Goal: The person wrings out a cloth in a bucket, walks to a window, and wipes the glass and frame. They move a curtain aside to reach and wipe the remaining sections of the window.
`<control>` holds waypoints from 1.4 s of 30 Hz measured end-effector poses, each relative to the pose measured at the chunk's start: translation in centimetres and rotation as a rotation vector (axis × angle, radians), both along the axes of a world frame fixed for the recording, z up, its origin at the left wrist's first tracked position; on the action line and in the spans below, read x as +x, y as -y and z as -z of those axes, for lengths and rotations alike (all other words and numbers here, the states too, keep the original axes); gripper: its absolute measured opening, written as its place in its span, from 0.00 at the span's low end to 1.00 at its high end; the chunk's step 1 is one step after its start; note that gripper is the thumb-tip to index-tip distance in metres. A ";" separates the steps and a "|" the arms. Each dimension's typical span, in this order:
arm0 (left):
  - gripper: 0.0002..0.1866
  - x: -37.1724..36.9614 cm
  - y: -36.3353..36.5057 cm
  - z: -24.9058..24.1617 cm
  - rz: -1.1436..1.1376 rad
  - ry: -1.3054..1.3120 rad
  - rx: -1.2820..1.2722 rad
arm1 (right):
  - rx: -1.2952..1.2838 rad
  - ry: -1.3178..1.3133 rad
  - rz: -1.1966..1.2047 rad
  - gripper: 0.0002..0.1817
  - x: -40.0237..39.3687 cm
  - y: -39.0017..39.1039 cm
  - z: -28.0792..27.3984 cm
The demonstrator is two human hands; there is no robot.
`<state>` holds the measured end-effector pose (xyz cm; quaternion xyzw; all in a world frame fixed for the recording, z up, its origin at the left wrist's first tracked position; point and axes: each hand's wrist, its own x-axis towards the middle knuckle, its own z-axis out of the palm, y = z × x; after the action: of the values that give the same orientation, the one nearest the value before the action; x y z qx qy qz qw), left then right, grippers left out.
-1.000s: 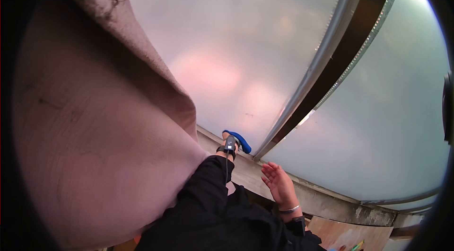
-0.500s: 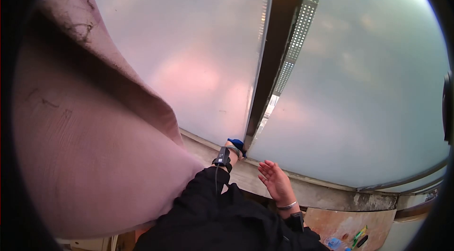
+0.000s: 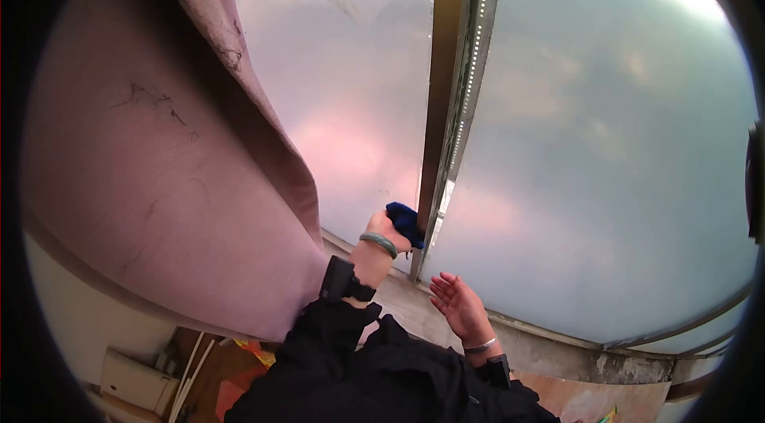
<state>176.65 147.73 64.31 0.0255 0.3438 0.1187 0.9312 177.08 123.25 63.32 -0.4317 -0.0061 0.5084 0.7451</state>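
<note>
My left hand is closed round a dark blue cloth. The cloth lies against the lower part of the brown vertical window frame, a little above the sill. Part of the fingers is hidden behind the cloth. A green bangle circles that wrist. Lower and to the right, my right hand hangs in front of the sill, palm turned inward, fingers stretched out and holding nothing. Frosted window panes stand on both sides of the frame.
A pink curtain fills the left side, close to my left arm. The window sill runs along the bottom of the panes. At lower right is a wooden board; a white box and thin pale rods are at lower left.
My left hand has moved up the frame with the cloth, away from the bottom corner. My right hand stays nearly where it was. The view has swung left, showing more of the floor there.
</note>
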 end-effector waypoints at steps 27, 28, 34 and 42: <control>0.29 0.0 -2.4 -15.4 -0.920 -0.516 2.318 | -0.024 0.013 0.042 0.21 -1.4 0.2 -1.4; 0.28 -0.1 -3.3 -15.3 -0.979 -0.503 2.312 | -0.031 0.013 0.047 0.21 -1.4 0.1 -1.4; 0.27 0.4 -11.0 -12.0 -1.081 -0.559 2.169 | -0.068 0.001 0.056 0.21 -0.8 0.0 -0.2; 0.30 1.9 -16.5 -5.0 -0.858 -0.613 1.700 | -0.107 -0.060 0.000 0.21 -0.3 -0.3 0.3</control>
<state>178.54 164.26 69.32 0.5862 0.3500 0.6396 0.3533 176.81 123.53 63.06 -0.4554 0.0431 0.5208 0.7208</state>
